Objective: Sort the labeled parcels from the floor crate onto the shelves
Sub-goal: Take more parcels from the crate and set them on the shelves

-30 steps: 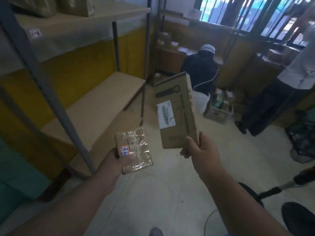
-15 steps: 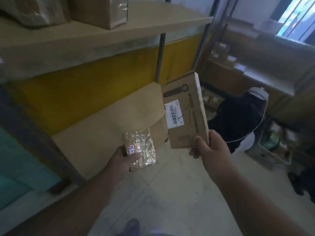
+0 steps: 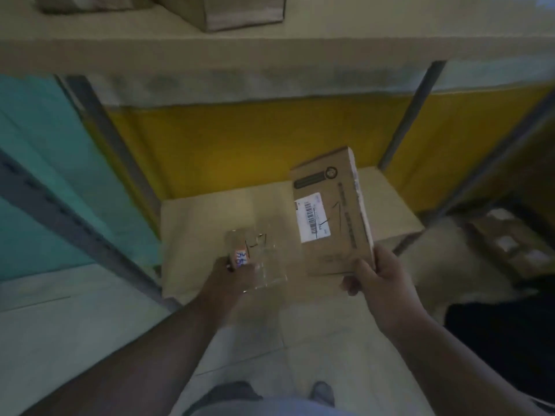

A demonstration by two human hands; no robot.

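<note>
My left hand [image 3: 229, 279] grips a small brown parcel [image 3: 258, 259] wrapped in shiny clear tape, with an orange sticker bearing blue writing by my thumb. My right hand [image 3: 380, 279] holds a flat cardboard box [image 3: 333, 211] by its lower end, upright and slightly tilted, its white barcode label facing me. Both parcels hang in front of the low shelf board [image 3: 210, 223] of the metal rack. The floor crate is out of view.
An upper shelf [image 3: 270, 55] runs across the top with a cardboard box [image 3: 240, 10] on it. Grey rack posts [image 3: 117, 151] stand left and right. Yellow wall lies behind, a teal panel [image 3: 45, 175] at left. More boxes [image 3: 510, 244] and a dark shape sit at right.
The view has swung left and down to face the rack squarely. Both hands keep their parcels and have moved in over the low shelf. The other people have left the view.
</note>
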